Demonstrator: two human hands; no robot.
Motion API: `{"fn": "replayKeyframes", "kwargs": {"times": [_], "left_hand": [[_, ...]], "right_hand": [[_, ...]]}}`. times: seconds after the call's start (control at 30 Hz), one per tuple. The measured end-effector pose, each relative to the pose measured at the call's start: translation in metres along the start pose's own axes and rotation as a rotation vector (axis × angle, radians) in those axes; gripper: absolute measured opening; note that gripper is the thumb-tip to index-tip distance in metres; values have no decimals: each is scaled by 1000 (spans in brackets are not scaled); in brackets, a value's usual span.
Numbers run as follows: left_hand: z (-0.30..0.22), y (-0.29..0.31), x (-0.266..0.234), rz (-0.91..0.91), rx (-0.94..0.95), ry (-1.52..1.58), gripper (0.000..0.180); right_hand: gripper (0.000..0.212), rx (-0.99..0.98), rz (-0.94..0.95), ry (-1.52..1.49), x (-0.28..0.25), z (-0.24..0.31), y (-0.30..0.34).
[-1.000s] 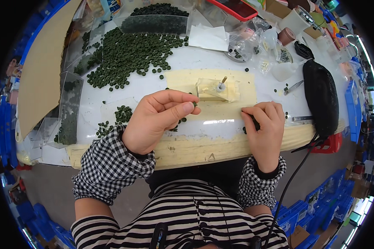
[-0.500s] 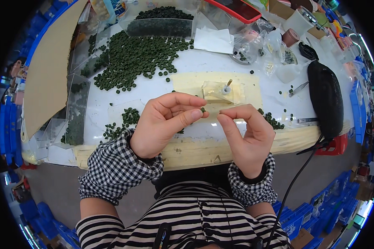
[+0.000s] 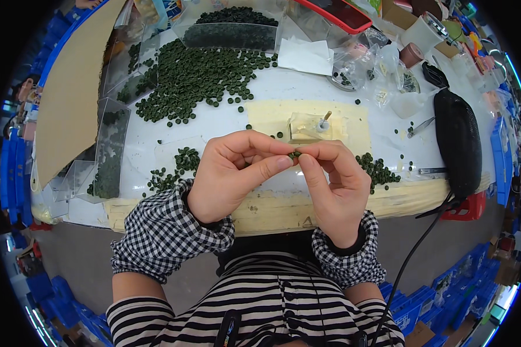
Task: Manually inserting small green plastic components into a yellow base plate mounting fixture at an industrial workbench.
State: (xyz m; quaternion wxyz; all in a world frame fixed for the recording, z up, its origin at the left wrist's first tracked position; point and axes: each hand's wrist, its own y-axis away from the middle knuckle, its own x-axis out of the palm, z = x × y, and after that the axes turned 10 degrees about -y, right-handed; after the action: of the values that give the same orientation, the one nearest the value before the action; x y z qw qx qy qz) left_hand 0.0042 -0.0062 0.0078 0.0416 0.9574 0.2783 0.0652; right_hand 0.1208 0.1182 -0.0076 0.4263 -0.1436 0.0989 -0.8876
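The white table [image 3: 301, 89] bore a broad spread of green discs [image 3: 194, 78] (a few lay apart), smaller heaps [image 3: 375, 169] near its front edge, white paper [image 3: 305, 56], a yellow sheet [image 3: 264, 111] and, rightward, a black pouch [image 3: 457, 139].

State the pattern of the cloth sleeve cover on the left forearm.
The cloth sleeve cover has a black-and-white check, best seen in the head view.

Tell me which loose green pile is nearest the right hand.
The small pile just right of the right hand; the other piles lie farther left.
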Motion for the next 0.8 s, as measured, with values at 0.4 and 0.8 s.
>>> {"fn": "replayKeyframes", "kwargs": {"times": [0.4, 0.8], "left_hand": [[3, -1, 3, -56, 25, 73, 17], [6, -2, -1, -155, 432, -398, 17]], "right_hand": [[14, -291, -55, 284, 5, -3, 1], [28, -151, 102, 74, -4, -4, 1]]}}
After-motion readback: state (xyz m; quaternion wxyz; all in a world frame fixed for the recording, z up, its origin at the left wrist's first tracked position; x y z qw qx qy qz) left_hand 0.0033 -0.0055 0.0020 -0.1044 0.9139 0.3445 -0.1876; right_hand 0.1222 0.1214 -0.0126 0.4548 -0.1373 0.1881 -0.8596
